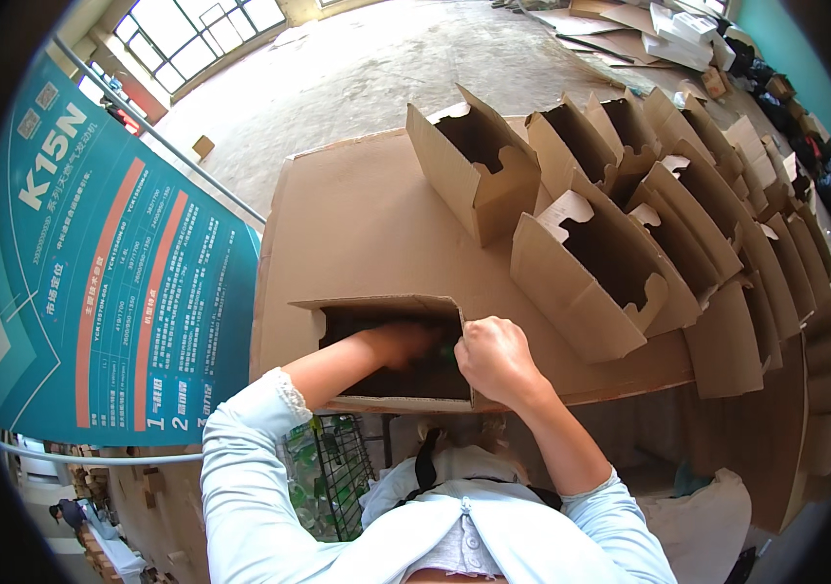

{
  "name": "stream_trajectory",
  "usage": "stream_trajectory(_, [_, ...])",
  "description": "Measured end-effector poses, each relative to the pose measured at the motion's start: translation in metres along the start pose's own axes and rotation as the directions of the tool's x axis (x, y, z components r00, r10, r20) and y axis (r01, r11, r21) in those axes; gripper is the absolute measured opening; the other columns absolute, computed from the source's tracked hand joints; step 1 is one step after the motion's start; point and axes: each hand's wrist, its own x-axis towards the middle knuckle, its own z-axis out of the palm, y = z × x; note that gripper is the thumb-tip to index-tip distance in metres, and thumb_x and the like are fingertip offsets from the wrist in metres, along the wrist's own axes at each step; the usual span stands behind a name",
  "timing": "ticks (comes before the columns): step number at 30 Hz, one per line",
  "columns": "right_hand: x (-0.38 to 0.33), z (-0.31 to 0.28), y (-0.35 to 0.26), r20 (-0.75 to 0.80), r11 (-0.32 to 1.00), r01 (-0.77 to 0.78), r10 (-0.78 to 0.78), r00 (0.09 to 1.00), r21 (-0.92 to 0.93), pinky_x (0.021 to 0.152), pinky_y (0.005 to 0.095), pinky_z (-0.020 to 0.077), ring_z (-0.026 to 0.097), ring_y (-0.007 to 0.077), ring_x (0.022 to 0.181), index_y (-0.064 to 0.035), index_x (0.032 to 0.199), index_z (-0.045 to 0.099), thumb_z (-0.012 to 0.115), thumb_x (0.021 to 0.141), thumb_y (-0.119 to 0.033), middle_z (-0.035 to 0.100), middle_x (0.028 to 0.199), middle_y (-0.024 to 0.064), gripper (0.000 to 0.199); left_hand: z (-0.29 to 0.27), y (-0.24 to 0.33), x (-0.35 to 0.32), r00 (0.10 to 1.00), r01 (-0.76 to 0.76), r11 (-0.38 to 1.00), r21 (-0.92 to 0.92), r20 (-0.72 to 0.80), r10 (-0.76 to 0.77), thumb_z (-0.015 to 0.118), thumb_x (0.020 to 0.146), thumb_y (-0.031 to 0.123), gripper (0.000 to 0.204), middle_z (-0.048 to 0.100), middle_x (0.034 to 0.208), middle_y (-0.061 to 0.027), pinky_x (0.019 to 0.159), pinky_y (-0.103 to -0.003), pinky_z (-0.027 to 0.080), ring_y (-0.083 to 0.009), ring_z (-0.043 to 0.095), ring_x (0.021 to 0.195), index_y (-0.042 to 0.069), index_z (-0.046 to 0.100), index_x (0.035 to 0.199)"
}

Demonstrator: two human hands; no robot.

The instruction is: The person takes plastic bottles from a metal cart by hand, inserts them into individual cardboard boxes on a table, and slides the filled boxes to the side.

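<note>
An open cardboard box point(401, 401) lies near the table's front edge, its opening facing up. My left hand point(401, 343) reaches down inside it, smeared by motion and in shadow, so its fingers cannot be made out. A small glint of green shows in the dark interior beside that hand. At the box's right end, my right hand point(495, 355) is closed on the upper edge of the cardboard wall.
Several open cardboard boxes point(576, 277) stand in rows along the table's right side. The tabletop point(337, 224) is brown board. Below its front edge is a black wire basket point(347, 472) with green bottles point(310, 487). A teal printed banner point(123, 273) stands at left.
</note>
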Motion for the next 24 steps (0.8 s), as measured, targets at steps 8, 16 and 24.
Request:
stream_trajectory(8, [0.002, 0.002, 0.008, -0.033, 0.997, -0.051, 0.052, 0.998, 0.053, 0.069, 0.0475, 0.0529, 0.064, 0.0412, 0.069, 0.0025, 0.061, 0.062, 0.058, 0.080, -0.012, 0.063, 0.070, 0.0240, 0.024, 0.003, 0.021, 0.009, 0.993, 0.044, 0.923, 0.382, -0.117, 0.001, 0.052, 0.090, 0.011, 0.027, 0.070, 0.102, -0.0205, 0.084, -0.046, 0.054, -0.0347, 0.068, 0.093, 0.007, 0.068, 0.111])
stream_trajectory(16, [0.007, -0.008, 0.009, 0.018, 0.987, -0.124, 0.122, 0.992, 0.106, 0.061, 0.0481, 0.0471, 0.060, 0.0434, 0.063, 0.0092, 0.068, 0.054, 0.058, 0.085, -0.015, 0.056, 0.067, 0.0290, 0.030, -0.041, 0.025, -0.095, 0.938, -0.064, 0.994, -0.087, -0.347, 0.030, 0.061, 0.090, 0.015, 0.042, 0.065, 0.118, -0.0224, 0.095, -0.043, 0.048, -0.0374, 0.059, 0.112, 0.000, 0.055, 0.129])
stream_trajectory(24, [0.002, 0.004, 0.019, -0.037, 0.995, -0.042, 0.046, 0.998, 0.086, 0.054, 0.0418, 0.0375, 0.043, 0.0280, 0.051, 0.0101, 0.069, 0.048, 0.060, 0.087, -0.014, 0.045, 0.058, 0.0216, 0.032, 0.140, -0.021, -0.322, -0.022, -0.459, 0.566, -0.685, -0.628, -0.778, 0.054, 0.101, 0.025, 0.029, 0.068, 0.107, -0.0121, 0.084, -0.030, 0.053, -0.0158, 0.066, 0.095, 0.004, 0.059, 0.120])
